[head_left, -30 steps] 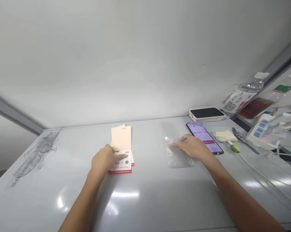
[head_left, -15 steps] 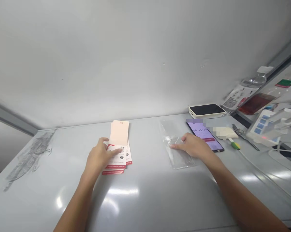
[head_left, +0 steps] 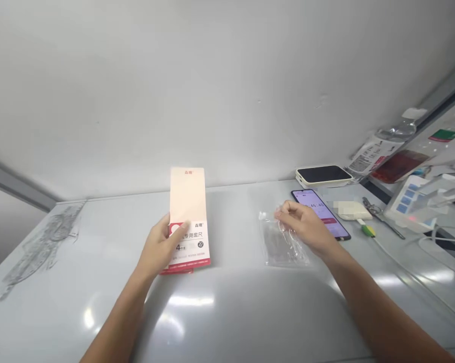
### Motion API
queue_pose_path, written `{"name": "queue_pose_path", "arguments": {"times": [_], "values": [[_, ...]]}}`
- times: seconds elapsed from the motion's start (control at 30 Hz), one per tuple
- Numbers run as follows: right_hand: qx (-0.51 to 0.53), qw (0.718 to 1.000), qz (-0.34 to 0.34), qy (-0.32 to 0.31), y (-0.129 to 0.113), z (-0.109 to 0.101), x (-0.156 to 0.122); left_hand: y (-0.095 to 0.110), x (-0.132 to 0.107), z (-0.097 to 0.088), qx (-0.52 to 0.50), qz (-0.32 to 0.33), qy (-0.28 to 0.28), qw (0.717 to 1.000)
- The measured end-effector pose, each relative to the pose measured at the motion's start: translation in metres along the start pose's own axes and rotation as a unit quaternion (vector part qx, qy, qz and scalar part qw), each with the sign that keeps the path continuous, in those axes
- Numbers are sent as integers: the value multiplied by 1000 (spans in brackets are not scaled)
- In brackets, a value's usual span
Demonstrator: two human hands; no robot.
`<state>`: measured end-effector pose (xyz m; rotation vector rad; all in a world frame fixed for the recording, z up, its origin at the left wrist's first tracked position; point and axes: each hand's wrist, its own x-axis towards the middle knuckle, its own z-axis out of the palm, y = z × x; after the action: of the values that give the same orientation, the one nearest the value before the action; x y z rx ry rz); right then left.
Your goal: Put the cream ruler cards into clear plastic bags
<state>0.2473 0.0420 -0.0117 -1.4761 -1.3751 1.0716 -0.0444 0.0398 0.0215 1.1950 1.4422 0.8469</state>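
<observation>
Between the thumb and fingers of my left hand (head_left: 161, 247) is a folded card (head_left: 188, 194), pink-white above, with a white printed front and a red strip along its lower edge. Beneath it, red edges of more cards (head_left: 180, 271) show on the table. My right hand (head_left: 305, 224) is closed on the upper part of a clear plastic bag (head_left: 282, 244). The bag's lower part hangs down close to the tabletop; I cannot tell if it touches.
Clear rulers (head_left: 48, 237) lie at the left. On the right are a phone with a lit timer (head_left: 320, 214), a second phone (head_left: 324, 174), a white charger (head_left: 352, 210), scissors (head_left: 384, 218), a cable (head_left: 405, 275) and bottles (head_left: 381, 146). A wall (head_left: 227, 101) rises behind the table.
The left hand has lifted the top card off the stack, towards the camera. The right hand has gripped the bag, which was lying flat, and raised its upper end.
</observation>
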Motion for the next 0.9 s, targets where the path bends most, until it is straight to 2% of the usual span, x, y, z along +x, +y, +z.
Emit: {"name": "queue_pose_path", "arguments": {"times": [0.07,0.13,0.23,0.3,0.4,0.53,0.67,0.8,0.9], "values": [[10,998,-49,37,-6,13,-7,-2,-7,11,-63,25,-55,996],[4,992,-102,68,-9,26,-14,-6,-13,22,-80,24,-112,990],[30,988,-138,57,-11,40,-24,-12,-19,36,-87,15,-154,984],[83,987,-132,28,-11,43,-29,-13,-22,43,-98,19,-139,985],[187,977,-93,-45,-10,44,-32,-11,-22,50,-110,12,-75,991],[333,931,-36,-143,-9,47,-31,-12,-19,53,-110,14,-22,994],[426,889,-5,-167,-9,54,-32,-18,-17,51,-113,16,-26,993],[470,865,17,-174,-12,59,-34,-19,-17,50,-129,18,-63,990],[498,848,29,-176,-12,62,-34,-17,-17,52,-131,28,-56,989]]}}
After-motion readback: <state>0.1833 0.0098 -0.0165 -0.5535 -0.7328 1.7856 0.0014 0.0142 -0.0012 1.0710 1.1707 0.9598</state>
